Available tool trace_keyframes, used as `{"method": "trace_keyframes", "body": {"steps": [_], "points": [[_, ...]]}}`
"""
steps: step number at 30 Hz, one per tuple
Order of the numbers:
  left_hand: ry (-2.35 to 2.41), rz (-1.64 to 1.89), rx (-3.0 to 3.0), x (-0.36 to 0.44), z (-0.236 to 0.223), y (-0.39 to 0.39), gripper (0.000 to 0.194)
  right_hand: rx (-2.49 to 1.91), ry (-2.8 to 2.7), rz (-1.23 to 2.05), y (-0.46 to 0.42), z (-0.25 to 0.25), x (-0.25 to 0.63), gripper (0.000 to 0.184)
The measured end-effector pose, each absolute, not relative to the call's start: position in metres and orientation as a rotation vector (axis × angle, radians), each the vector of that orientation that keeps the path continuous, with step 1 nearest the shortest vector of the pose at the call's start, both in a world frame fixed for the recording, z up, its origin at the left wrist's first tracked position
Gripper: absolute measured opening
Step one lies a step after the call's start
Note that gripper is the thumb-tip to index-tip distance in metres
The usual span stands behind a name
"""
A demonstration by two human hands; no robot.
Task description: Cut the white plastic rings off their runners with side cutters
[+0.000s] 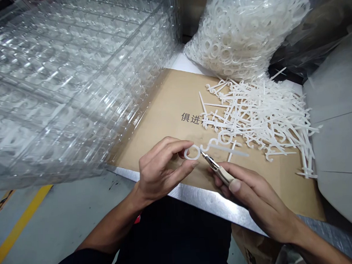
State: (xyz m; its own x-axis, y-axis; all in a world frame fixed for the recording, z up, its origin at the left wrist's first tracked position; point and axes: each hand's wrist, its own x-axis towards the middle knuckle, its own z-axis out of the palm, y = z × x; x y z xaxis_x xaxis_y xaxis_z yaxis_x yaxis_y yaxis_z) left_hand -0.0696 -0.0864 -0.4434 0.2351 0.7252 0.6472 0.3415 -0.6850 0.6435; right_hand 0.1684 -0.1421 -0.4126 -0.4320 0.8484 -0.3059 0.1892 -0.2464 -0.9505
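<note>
My left hand (161, 167) pinches a small white plastic ring (192, 152) between thumb and fingers, just above the near edge of a brown cardboard sheet (166, 109). My right hand (248, 191) is closed round a small pair of cutters (217, 169) with a tan handle. The cutter tips touch the ring's right side. A white plastic stem (229, 150) lies on the cardboard right beside the ring.
A heap of white plastic stems (265, 112) covers the cardboard's right half. Behind it stands a clear bag full of white rings (238, 32). Stacked clear plastic trays (65, 82) fill the left. A metal table edge (202, 199) runs below my hands.
</note>
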Motion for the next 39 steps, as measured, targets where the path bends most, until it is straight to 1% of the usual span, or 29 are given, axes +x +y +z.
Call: {"method": "trace_keyframes", "body": {"steps": [11, 21, 27, 30, 35, 39], "points": [[0.944, 1.431, 2.169, -0.071, -0.445, -0.086, 0.033, -1.291, -1.605, 1.659, -0.142, -0.411, 0.170, 0.031], [0.948, 1.432, 2.166, -0.071, -0.445, -0.086, 0.032, -1.280, -1.613, 1.680, -0.143, -0.411, 0.169, 0.031], [0.939, 1.426, 2.167, -0.070, -0.445, -0.087, 0.032, -1.246, -1.737, 1.606, -0.143, -0.412, 0.169, 0.029], [0.947, 1.401, 2.174, -0.070, -0.446, -0.087, 0.030, -1.249, -1.748, 1.569, -0.143, -0.413, 0.167, 0.032], [0.996, 1.428, 2.177, -0.070, -0.447, -0.086, 0.028, -1.287, -1.646, 1.642, -0.142, -0.417, 0.166, 0.036], [0.975, 1.500, 2.115, -0.070, -0.449, -0.086, 0.032, -1.295, -1.538, 1.712, -0.142, -0.423, 0.170, 0.036]]}}
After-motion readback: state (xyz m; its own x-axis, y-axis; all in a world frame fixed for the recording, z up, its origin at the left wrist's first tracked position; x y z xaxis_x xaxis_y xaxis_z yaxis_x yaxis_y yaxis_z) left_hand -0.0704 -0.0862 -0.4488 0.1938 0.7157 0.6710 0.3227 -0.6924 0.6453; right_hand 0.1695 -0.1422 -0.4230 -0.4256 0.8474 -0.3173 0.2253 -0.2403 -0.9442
